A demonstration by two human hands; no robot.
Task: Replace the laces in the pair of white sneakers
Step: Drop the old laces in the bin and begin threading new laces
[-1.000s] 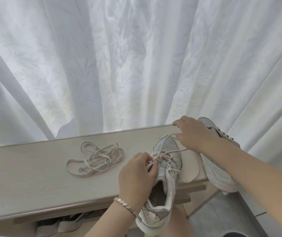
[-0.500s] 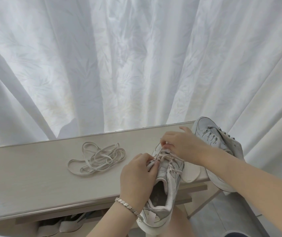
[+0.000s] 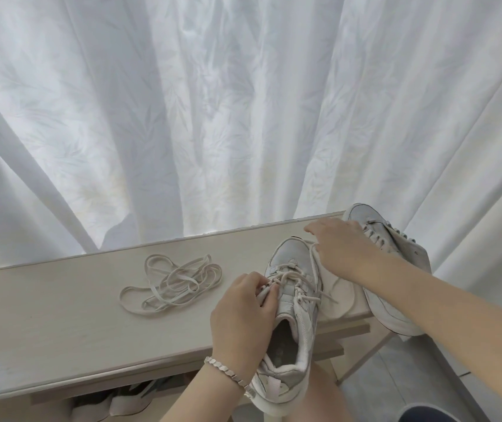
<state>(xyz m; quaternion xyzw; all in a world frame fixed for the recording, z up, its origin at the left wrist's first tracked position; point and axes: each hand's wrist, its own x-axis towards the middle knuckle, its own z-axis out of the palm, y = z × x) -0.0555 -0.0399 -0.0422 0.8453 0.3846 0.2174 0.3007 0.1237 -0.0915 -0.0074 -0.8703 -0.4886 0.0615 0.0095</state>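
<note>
The near sneaker (image 3: 290,254) lies on the pale table (image 3: 61,315) with its toe pointing away and its heel hanging over the front edge. The left hand (image 3: 243,315) steadies it – thumb and fingertips pinched on the edge of the lacing, just beside the tongue – with a silver bracelet (image 3: 228,373) at the wrist.

Half a second ago the right hand (image 3: 341,248) was down at the eyelets. It has since swung out to the right and away, and now sits over the toe end of the second sneaker (image 3: 411,257), much where it was a full second ago. Its fingers are curled downward, and the lace (image 3: 312,257) runs from the near sneaker's eyelets up into them (the fingertips themselves are hidden under the back of the hand). The left hand and the near sneaker have hardly shifted.

The second sneaker rests at the table's right end, partly over the edge and behind the right forearm. A flat white insole (image 3: 339,298) lies between the two shoes. A loose bundle of laces (image 3: 173,281) sits on the table to the left, well apart from the hands, unmoved. A white curtain (image 3: 213,117) hangs behind.
</note>
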